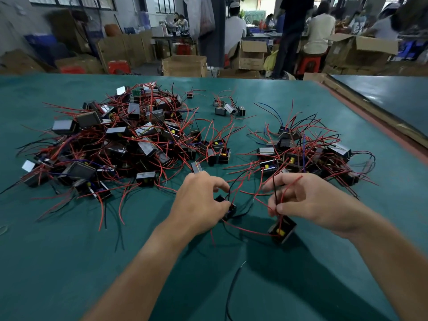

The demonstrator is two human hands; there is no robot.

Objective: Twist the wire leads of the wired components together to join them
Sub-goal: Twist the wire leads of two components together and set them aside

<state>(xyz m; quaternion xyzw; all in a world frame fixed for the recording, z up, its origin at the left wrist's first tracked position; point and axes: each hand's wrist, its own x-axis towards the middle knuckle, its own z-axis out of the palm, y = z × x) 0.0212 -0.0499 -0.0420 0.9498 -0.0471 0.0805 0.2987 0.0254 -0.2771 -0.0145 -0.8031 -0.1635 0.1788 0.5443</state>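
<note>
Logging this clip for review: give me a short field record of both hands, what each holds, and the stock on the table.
surface: green table
left hand: grips a black component
right hand: pinches red and black leads of a second component below it
stock: large pile at left, smaller pile at right
stray: loose black wire near the person
join: no twist visible yet

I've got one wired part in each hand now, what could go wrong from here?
The right hand pinches only the leads, with its component tilted below, so a tug might strain them. Stray red leads from the right pile run past the left hand, which grips the other component; one could get twisted in by mistake.
</note>
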